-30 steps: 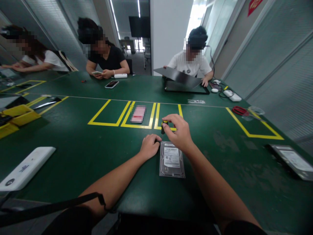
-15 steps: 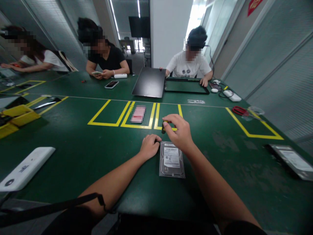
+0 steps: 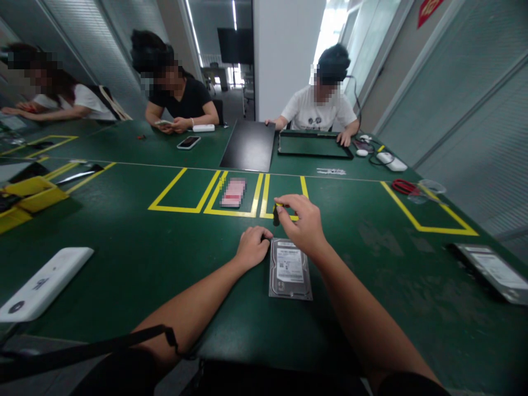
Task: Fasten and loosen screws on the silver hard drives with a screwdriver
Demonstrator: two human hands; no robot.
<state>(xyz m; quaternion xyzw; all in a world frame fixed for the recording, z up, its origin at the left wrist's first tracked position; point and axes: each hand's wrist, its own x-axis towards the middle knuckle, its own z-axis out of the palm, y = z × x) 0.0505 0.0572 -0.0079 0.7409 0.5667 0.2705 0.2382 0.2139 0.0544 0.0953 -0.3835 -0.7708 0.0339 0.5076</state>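
Observation:
A hard drive with a white label lies flat on the green table in front of me. Above its far edge, my right hand pinches the yellow top of a short black-and-yellow screwdriver, held upright. Its tip is too small to make out against the drive's far left corner. My left hand rests on the table at that corner, fingers curled and closed against the drive's edge; part of the grip is hidden.
Yellow tape frames mark the table beyond my hands, one with a pink object. Another hard drive lies at right, a white device at left, yellow bins farther left. Across, a person handles a black panel.
Across the table, the person's dark panel has been lowered flatter towards the table. My two hands and the hard drive stay where they were; the screwdriver shows barely any difference.

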